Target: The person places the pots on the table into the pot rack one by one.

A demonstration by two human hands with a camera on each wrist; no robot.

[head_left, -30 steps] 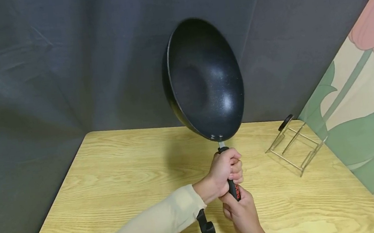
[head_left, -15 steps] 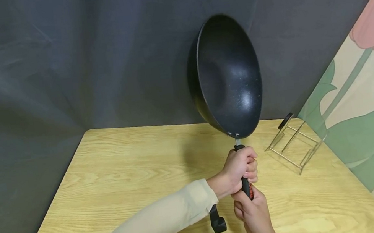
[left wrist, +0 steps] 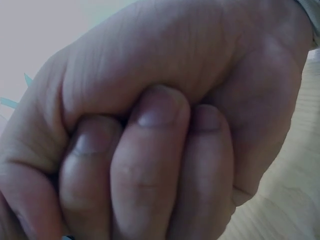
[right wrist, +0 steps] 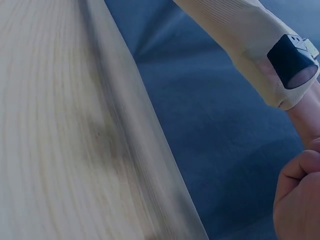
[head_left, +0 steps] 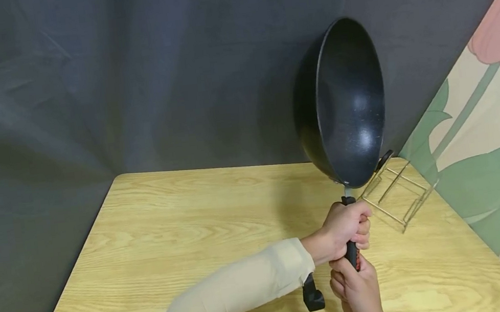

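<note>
A black wok (head_left: 351, 108) is held up above the table in the head view, its bowl upward, on edge and facing right. My left hand (head_left: 347, 227) grips the upper part of its black handle (head_left: 351, 253), just below the metal neck. Lower down, my right hand (head_left: 357, 288) holds the end of the handle, where red lettering shows. The two hands are close together, left above right. Tightly curled fingers (left wrist: 145, 170) fill the left wrist view and hide the handle there. Only part of the right hand (right wrist: 300, 205) enters the right wrist view, at the lower right.
A wire rack (head_left: 398, 195) with a black-tipped end stands at the table's back right, partly overlapped by the wok. Dark cloth (head_left: 177, 82) hangs behind the wooden table (head_left: 170, 227), and a flower-patterned panel (head_left: 488, 175) lines the right side. A black wrist camera (head_left: 313, 295) hangs under the left sleeve.
Both hands have carried the wok to the right, toward the wire rack. Its bowl has turned further sideways, showing more of the outer side. The grip stays the same.
</note>
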